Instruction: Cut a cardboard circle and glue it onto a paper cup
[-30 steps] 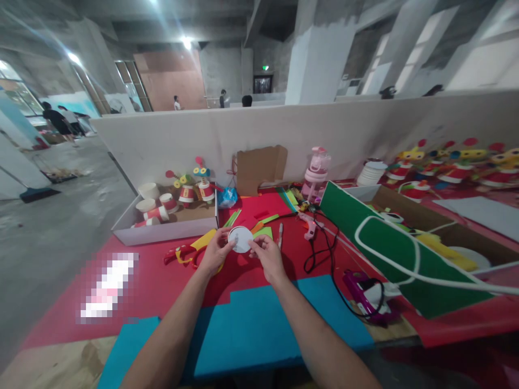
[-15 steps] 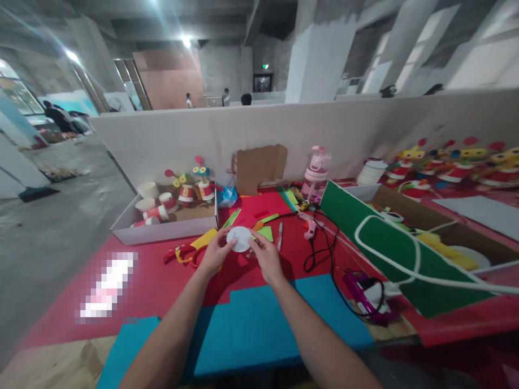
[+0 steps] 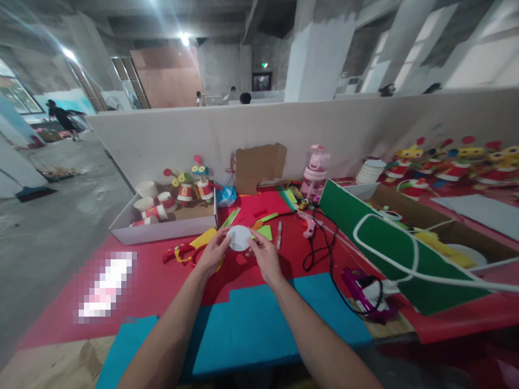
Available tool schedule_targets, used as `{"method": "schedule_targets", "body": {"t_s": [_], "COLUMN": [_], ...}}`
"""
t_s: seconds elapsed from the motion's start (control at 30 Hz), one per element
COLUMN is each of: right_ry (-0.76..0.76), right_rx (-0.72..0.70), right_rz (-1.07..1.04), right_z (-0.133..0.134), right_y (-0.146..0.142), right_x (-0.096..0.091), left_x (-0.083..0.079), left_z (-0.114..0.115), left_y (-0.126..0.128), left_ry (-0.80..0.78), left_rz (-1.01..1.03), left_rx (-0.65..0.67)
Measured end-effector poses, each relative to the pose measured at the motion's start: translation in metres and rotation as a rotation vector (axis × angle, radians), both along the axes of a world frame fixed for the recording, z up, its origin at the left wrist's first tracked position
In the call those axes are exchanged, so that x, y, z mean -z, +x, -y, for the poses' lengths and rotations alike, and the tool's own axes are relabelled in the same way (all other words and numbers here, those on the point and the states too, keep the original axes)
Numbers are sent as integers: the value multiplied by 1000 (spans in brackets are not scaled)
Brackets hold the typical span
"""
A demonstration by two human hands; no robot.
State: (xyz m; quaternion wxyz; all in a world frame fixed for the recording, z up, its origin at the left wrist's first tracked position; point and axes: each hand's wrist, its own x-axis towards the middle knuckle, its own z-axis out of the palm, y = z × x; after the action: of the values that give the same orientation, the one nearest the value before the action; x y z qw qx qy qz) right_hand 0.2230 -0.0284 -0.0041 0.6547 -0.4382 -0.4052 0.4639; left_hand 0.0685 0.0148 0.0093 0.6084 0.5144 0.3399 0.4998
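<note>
A round white disc (image 3: 240, 238) with small grey markings on its left part is held above the red table between both hands. My left hand (image 3: 215, 251) pinches its left edge. On the opposite edge my right hand (image 3: 263, 251) grips it between thumb and fingers. Under and beside my left hand lie red-handled scissors (image 3: 177, 253) and a yellow strip (image 3: 204, 238). Green paper pieces (image 3: 264, 233) lie just behind my right hand, and a white pen (image 3: 279, 235) is to its right.
A white box (image 3: 164, 233) holding paper cups and two cup figures stands at the left. A pink glue gun (image 3: 310, 224) with a black cord, a purple power strip (image 3: 367, 294) and a green-sided box (image 3: 377, 248) are on the right. Blue sheets (image 3: 259, 329) cover the front edge.
The disc has tilted or turned slightly, so its grey markings show more clearly. Both hands keep their hold in nearly the same place.
</note>
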Motion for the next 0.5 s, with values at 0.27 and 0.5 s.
{"method": "schedule_targets", "body": {"t_s": [0.27, 0.5], "right_ry": [-9, 8], "right_rx": [-27, -72], "right_rz": [-32, -47], "right_z": [0, 1], "right_y": [-2, -3], "right_x": [0, -1], "left_x": [-1, 1], "left_z": [-2, -5], "left_y": [-2, -6], "left_ry": [-141, -187], "left_rz": [143, 182], "left_rx": [25, 39]}}
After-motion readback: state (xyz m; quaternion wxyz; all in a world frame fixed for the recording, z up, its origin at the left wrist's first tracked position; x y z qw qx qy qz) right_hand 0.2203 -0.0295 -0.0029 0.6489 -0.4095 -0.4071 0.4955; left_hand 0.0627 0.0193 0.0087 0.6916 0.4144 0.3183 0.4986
